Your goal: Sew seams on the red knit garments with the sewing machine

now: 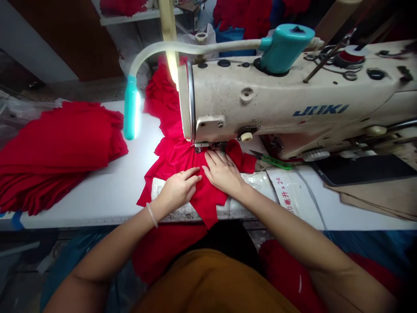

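A piece of red fabric [176, 153] lies under the needle area of a sewing machine [228, 91], with its near edge hanging toward me. My left hand [179, 189] has its fingers curled and pinches the cloth just in front of the presser foot [202, 148]. Flat on the same cloth, my right hand [223, 171] rests with fingers stretched out, their tips close to the foot. The needle itself is too small to make out. More red fabric [163, 93] is bunched behind the machine head.
A thick stack of red cut pieces [61, 148] sits on the white table [107, 191] at left. A teal lamp [130, 108] hangs over it. Green-handled thread snips [276, 161], a black phone [365, 168] and brown cardboard [374, 198] lie right. Red cloth hangs below the table.
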The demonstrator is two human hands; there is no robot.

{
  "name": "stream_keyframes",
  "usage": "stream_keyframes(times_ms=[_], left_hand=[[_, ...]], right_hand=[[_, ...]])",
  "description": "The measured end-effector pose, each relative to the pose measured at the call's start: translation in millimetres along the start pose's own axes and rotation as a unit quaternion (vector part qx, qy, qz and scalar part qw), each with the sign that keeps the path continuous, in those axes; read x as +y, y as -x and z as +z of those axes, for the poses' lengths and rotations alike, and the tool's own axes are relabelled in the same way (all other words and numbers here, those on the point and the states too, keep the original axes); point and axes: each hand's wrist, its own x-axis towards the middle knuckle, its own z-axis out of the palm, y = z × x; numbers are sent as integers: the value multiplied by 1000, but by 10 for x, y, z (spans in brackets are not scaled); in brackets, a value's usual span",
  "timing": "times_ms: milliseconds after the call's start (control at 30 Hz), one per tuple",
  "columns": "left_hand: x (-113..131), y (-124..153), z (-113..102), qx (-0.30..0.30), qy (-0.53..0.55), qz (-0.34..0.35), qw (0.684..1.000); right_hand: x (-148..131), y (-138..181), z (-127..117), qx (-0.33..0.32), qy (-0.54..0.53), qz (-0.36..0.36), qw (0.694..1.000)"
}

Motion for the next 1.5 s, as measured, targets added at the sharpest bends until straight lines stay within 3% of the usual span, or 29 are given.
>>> stream_keyframes(times_ms=[100, 233, 433, 600, 767, 867, 933, 1033, 1133, 1233, 1367, 1500], left_hand=[[-83, -71, 3, 0, -2, -1, 1000], [-199, -168, 4, -9, -11, -10, 1000], [-371, -317, -22, -28, -42, -18, 999], [-488, -457, -63, -39, -65, -6, 997], [-639, -532, -121, -15, -115, -46, 992], [-635, -477, -201, -11, -131, -77, 988], [-533, -420, -262, -34, -133, -118, 984], [-304, -368, -300, -53, -157, -158, 974], [-170, -365, -237, -46, -157, -84, 983], [-202, -342, -150, -49, -107, -37, 992], [-307, -262, -122, -44, -117, -63, 990], [-332, -233, -120, -28, -110, -20, 993]], right_hand=[[-16, -12, 21, 2, -16, -24, 1000], [-61, 32, 37, 25, -17, 6, 1000], [-139, 259, 62, 83, -50, -78, 992], [-196, 223, 101, 95, -21, -77, 992], [-309, 121, 50, 77, -15, -83, 993], [-230, 64, -56, 10, -64, -96, 993], [-80, -11, -136, -41, -46, -52, 997], [147, -151, -221, -49, 36, 30, 998], [217, -238, -234, -79, -7, -13, 997], [169, -238, -180, -124, -61, -42, 990], [133, -190, -56, -79, -52, -14, 995], [150, -171, 20, -48, -53, -47, 996]])
